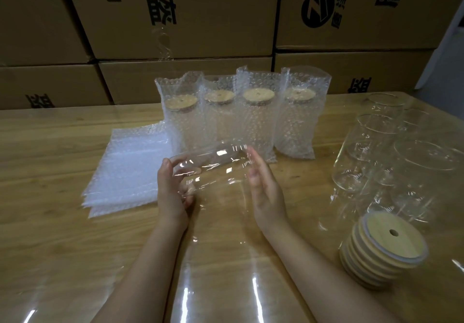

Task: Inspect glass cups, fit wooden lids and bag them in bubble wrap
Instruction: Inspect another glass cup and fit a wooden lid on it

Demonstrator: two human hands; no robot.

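A clear glass cup (213,164) lies sideways in the air above the middle of the table, held between my two hands. My left hand (172,189) grips its left end, thumb on top and fingers curled underneath. My right hand (266,189) presses flat against its right end with straight fingers. A stack of round wooden lids (384,255), each with a small hole, sits at the front right. Flat bubble wrap bags (130,167) are piled to the left.
Several lidded cups in bubble wrap bags (253,119) stand in a row behind my hands. Several bare glass cups (376,152) stand at the right. The wooden table (50,222) has a glossy clear cover. Cardboard boxes (175,16) are stacked behind the table.
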